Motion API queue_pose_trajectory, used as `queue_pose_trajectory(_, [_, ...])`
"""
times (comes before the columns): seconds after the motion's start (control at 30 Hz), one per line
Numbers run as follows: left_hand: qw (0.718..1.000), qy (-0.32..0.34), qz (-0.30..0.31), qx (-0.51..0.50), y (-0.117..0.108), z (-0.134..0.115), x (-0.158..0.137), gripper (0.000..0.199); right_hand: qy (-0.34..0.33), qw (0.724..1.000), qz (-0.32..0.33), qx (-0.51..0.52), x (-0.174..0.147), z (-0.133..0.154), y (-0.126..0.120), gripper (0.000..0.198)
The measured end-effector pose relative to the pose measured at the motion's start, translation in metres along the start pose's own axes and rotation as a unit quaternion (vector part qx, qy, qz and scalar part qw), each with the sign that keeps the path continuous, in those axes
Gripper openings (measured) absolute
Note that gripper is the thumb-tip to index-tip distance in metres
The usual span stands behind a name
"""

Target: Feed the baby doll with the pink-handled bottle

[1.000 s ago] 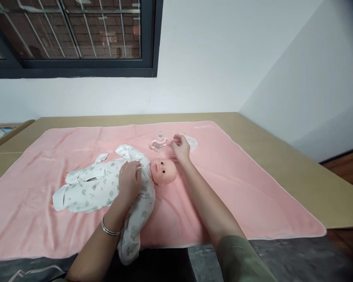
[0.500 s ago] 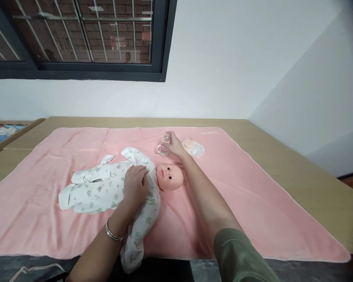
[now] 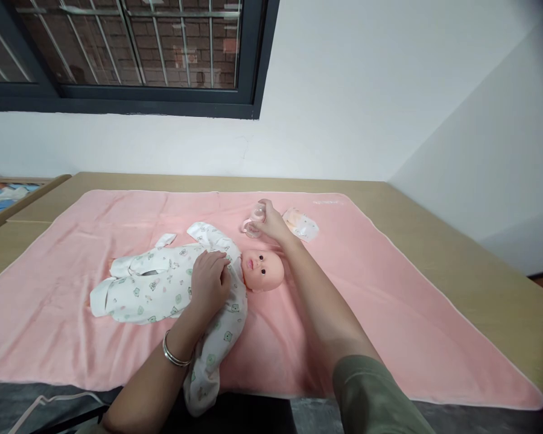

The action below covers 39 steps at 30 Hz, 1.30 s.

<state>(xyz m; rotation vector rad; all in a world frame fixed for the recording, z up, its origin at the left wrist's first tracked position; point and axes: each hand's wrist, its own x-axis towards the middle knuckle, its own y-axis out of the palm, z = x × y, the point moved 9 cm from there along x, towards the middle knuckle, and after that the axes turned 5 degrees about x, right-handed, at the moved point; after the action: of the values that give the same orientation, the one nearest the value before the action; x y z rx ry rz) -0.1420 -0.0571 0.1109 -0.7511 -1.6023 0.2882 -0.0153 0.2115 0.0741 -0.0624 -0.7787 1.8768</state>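
A baby doll in a white patterned sleepsuit lies on its back on the pink blanket, head to the right. My left hand rests on its chest, fingers lying flat and holding nothing. Beyond the doll's head, my right hand has its fingers closed around a small clear, pinkish container with rounded parts. Whether it is a bottle is too small to tell. Just right of that hand lies a printed clear packet.
The blanket covers much of a wooden table set against a white wall. A barred window is at upper left. Blue and white cloths lie beyond a wooden edge at far left. A pale cable hangs below the table's front edge.
The view has shifted slightly. My left hand stays on the doll's chest, and my right hand keeps hold of the clear container in nearly the same place.
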Motion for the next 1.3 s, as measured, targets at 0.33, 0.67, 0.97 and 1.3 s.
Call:
queue_pose_trajectory(0.33, [1.000, 0.001, 0.005, 0.009, 0.001, 0.000, 0.000, 0.017, 0.004, 1.000, -0.011, -0.029, 0.001, -0.008, 0.002, 0.077])
queue_pose_trajectory(0.67, [1.000, 0.001, 0.006, 0.011, 0.003, 0.000, -0.001, 0.018, 0.007, 1.000, -0.013, -0.003, 0.000, -0.006, -0.001, 0.085])
queue_pose_trajectory(0.97, [1.000, 0.012, -0.024, 0.011, -0.001, -0.002, -0.002, 0.021, -0.025, 0.966, -0.216, 0.137, -0.019, 0.013, -0.059, 0.086])
queue_pose_trajectory(1.3, [1.000, 0.010, -0.017, 0.012, 0.004, 0.000, -0.003, 0.021, 0.155, 0.984, -0.086, -0.004, -0.081, -0.073, -0.034, 0.088])
